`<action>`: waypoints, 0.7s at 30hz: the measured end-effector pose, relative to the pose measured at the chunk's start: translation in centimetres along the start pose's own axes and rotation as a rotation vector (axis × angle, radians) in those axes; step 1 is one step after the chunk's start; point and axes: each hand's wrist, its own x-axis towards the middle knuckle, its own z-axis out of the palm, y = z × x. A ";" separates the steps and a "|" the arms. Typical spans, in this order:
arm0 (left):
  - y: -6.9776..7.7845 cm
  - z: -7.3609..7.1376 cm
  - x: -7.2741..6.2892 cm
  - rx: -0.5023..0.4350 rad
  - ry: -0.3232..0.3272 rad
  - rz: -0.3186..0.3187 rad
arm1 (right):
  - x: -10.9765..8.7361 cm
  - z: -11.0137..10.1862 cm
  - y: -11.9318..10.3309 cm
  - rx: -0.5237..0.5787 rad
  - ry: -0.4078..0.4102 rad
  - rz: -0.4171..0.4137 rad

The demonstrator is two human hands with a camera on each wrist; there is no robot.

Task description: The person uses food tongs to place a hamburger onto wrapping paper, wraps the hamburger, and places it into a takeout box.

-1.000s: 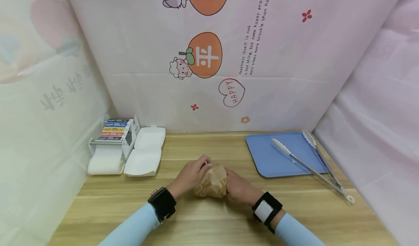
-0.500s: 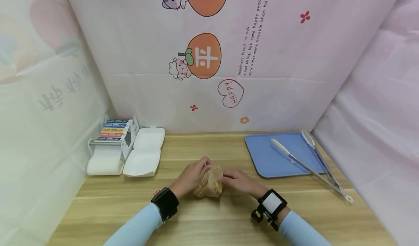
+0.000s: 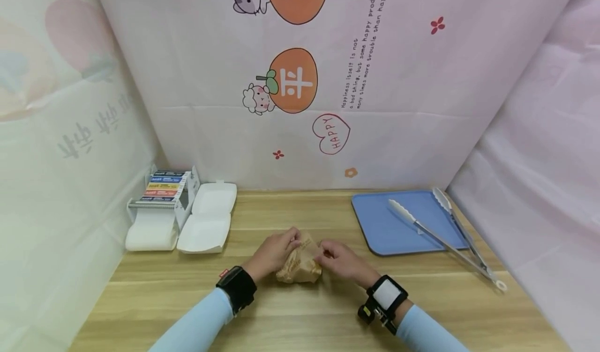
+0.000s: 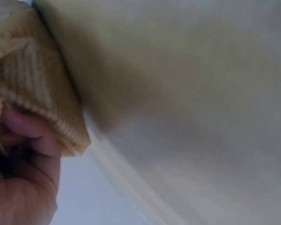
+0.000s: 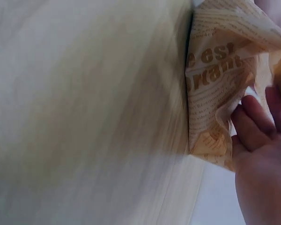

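A brown food wrapping paper [image 3: 300, 268], folded into a bundle, stands on the wooden table [image 3: 300, 321] in front of me. My left hand [image 3: 272, 254] grips its upper left edge, fingers curled into the paper. On the opposite side, my right hand [image 3: 346, 261] pinches the wrapper's edge between thumb and fingers. Print shows on the paper [image 5: 210, 79] in the right wrist view, where the fingers [image 5: 253, 122] reach into its folds. In the left wrist view the curled fingers [image 4: 33, 131] sit just under a paper fold. What lies inside the wrapper is hidden.
A blue tray [image 3: 384, 237] lies at the back right with metal tongs [image 3: 440, 240] across it. At the back left stand an open white takeaway box [image 3: 206, 227] and a label dispenser [image 3: 161, 188] with a white roll [image 3: 152, 232]. Printed cloth walls surround the table.
My right hand has come off the bundle's right side and now pinches the paper higher up. The wrapper's top flap stands taller. My left hand keeps its grip.
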 end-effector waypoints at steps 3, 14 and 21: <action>0.0 -0.3 -0.1 0.019 -0.032 -0.044 | 0.1 0.6 0.1 0.002 0.051 -0.036; 0.0 -2.1 -1.0 0.116 -0.089 -0.031 | 0.4 1.9 0.0 -0.013 0.184 -0.016; 0.1 -2.7 -1.6 0.036 -0.204 -0.035 | 0.4 2.1 0.2 -0.056 0.186 -0.033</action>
